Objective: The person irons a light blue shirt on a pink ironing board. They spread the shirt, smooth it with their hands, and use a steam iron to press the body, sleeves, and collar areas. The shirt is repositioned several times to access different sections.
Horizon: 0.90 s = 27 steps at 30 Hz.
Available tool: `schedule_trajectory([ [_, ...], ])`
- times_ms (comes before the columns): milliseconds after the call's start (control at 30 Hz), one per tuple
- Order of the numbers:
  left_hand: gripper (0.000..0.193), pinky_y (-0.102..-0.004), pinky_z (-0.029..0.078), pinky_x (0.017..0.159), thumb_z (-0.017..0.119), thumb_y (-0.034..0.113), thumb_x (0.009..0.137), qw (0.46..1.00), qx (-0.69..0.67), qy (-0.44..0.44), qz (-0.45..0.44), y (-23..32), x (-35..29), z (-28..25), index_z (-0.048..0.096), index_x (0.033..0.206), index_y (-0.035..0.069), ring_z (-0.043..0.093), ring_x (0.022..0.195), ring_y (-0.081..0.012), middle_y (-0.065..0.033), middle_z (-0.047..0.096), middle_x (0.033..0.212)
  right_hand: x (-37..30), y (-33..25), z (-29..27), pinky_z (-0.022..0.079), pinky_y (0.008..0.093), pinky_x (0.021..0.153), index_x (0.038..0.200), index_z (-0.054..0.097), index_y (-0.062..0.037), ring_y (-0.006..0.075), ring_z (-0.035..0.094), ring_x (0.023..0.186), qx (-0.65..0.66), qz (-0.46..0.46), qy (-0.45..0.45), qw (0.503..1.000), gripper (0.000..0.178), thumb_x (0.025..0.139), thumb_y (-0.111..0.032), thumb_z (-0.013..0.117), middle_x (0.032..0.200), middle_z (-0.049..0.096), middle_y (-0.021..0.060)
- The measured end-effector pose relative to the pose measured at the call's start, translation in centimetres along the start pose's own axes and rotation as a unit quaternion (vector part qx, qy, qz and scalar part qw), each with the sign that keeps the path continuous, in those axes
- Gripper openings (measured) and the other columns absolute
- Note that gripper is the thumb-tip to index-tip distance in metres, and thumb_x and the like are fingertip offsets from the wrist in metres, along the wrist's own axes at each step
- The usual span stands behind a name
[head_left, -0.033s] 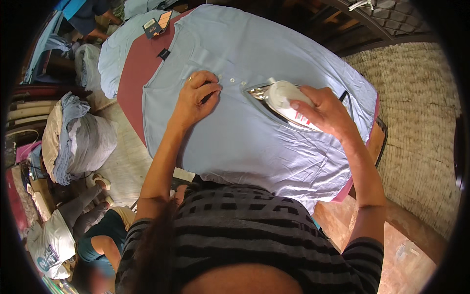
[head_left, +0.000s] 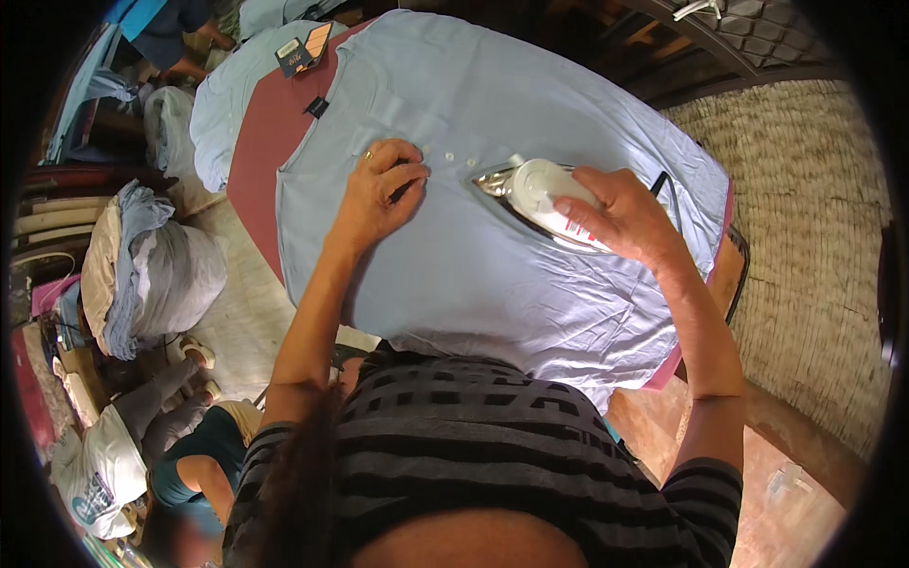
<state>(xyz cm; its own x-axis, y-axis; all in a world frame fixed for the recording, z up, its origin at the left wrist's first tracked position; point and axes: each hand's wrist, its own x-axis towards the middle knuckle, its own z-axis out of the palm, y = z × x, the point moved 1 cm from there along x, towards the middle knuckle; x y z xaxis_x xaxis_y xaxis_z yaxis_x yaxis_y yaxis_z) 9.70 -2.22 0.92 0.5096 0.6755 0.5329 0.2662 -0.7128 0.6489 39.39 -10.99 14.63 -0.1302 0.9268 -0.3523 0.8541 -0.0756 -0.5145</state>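
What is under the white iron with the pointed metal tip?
A light blue fabric garment lies under the white iron in the right hand, spread over a dark red board. The patch directly beneath the iron is covered, so whether it is creased cannot be seen.

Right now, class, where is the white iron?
In the head view, the white iron sits right of centre on the light-blue shirt, in the right hand, its tip near small buttons.

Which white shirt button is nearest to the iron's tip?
The rightmost button, beside the tip of the iron; the other visible ones lie farther left, toward the left hand.
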Motion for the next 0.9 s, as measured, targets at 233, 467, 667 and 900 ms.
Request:
schedule_trajectory([
  [233,0.018,-0.0376,0.051,0.083,0.072,-0.004,0.074,0.999,-0.023,0.022,0.010,-0.3,0.0,0.1,0.069,0.089,0.004,0.062,0.100,-0.0299,-0.0087,0.064,0.102,-1.2,2.0,-1.0,0.053,0.0344,0.061,0.106,0.071,-0.0042,0.0240,0.069,0.064,0.040,-0.076,0.019,0.996,0.030,0.091,-0.030,0.069,0.076,0.070,0.0148],
  [467,0.016,-0.0389,0.051,0.082,0.074,-0.002,0.074,1.000,-0.011,0.025,0.014,0.0,-0.1,0.3,0.069,0.088,0.004,0.062,0.098,-0.0293,-0.0077,0.064,0.101,1.0,-0.9,0.1,0.053,0.0366,0.061,0.110,0.071,-0.0049,0.0271,0.068,0.062,0.000,-0.127,-0.001,0.992,0.036,0.090,-0.035,0.071,0.075,0.070,0.0162],
  [667,0.015,-0.0379,0.050,0.081,0.078,0.003,0.074,0.999,-0.006,0.028,0.038,-0.4,0.1,0.2,0.069,0.087,0.004,0.062,0.098,-0.0288,-0.0068,0.065,0.100,0.8,3.0,-2.1,0.052,0.0337,0.063,0.102,0.074,-0.0047,0.0211,0.067,0.063,0.018,-0.107,0.015,0.994,0.036,0.092,-0.039,0.068,0.071,0.070,0.0137],
  [900,0.040,-0.0474,0.038,0.105,0.069,0.020,0.088,0.985,0.172,0.007,0.014,3.0,0.1,1.3,0.062,0.126,0.011,0.050,0.129,-0.0309,-0.0068,0.058,0.134,-0.8,2.2,-1.0,0.048,0.0369,0.063,0.094,0.071,-0.0010,0.0251,0.063,0.062,0.020,-0.046,0.032,0.998,0.047,0.093,-0.048,0.063,0.068,0.065,0.0168],
])
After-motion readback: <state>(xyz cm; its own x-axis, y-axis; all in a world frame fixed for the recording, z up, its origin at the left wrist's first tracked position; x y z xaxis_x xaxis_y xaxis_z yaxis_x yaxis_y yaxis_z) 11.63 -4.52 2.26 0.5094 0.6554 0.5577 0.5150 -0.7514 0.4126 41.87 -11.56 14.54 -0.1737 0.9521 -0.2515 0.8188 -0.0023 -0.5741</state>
